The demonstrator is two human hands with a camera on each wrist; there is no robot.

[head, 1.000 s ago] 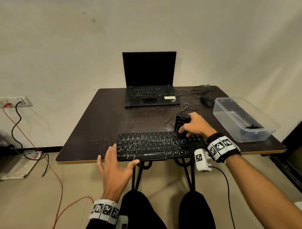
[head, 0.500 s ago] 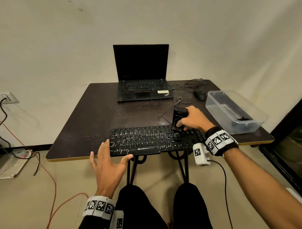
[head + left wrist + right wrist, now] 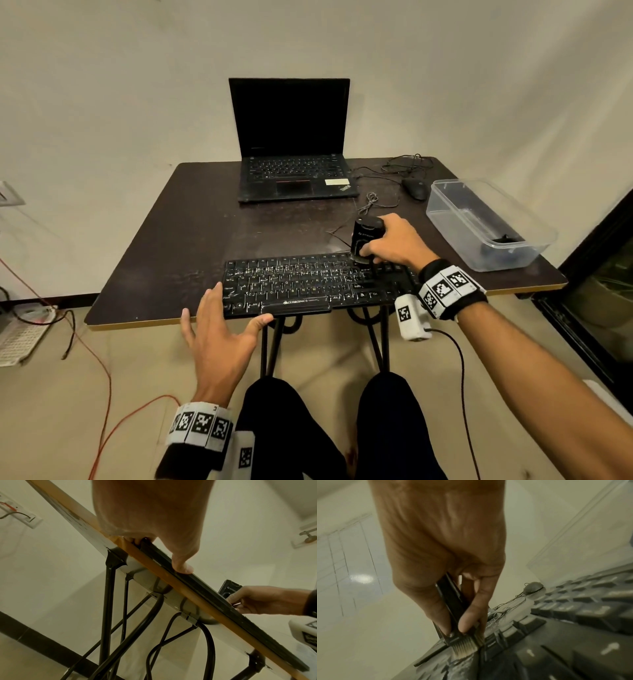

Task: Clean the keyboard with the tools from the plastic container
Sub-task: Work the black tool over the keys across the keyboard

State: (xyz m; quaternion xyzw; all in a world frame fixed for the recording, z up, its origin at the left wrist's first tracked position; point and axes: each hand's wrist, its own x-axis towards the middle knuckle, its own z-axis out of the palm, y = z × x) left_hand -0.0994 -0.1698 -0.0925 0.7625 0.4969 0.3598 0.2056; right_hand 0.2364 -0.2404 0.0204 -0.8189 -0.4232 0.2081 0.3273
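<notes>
A black keyboard point(image 3: 308, 284) lies at the table's near edge. My right hand point(image 3: 383, 246) grips a black brush point(image 3: 364, 236) upright over the keyboard's top row, right of centre. In the right wrist view the brush point(image 3: 453, 608) has its pale bristles point(image 3: 465, 647) pressed onto dusty keys point(image 3: 505, 635). My left hand point(image 3: 226, 322) rests at the keyboard's front left corner with straight fingers. Its thumb point(image 3: 181, 566) lies against the keyboard's front edge point(image 3: 214, 588). The clear plastic container point(image 3: 479, 226) stands at the right, with a dark item point(image 3: 503, 238) in its near end.
An open laptop point(image 3: 294, 178) sits at the table's far side, with a black mouse point(image 3: 415, 188) and loose cables point(image 3: 376, 198) to its right. The table point(image 3: 178, 240) stands on black metal legs point(image 3: 108, 601). Cords run across the floor at the left point(image 3: 102, 359).
The head view has shifted a little. The brush stays at the upper right keys with small movement, and my left hand keeps its place at the front left corner.
</notes>
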